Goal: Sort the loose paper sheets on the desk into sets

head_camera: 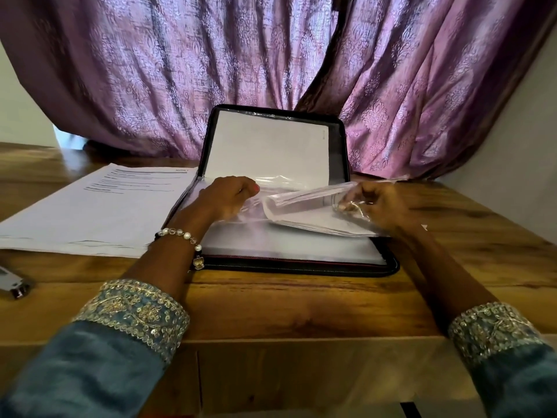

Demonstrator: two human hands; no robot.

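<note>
A black zip folder (301, 263) lies open on the wooden desk (301, 306), its lid propped against the curtain with a white sheet (268, 146) in it. My left hand (229, 196) grips the left edge of a clear plastic sleeve (265, 208) over the folder. My right hand (373, 206) pinches the sleeve's right end, where a curled set of paper sheets (304, 206) sits partly inside. A stack of loose printed sheets (99, 209) lies left of the folder.
A purple patterned curtain (271, 70) hangs right behind the desk. A metal stapler (15, 285) lies at the left edge. The desk's front edge runs just above my sleeves.
</note>
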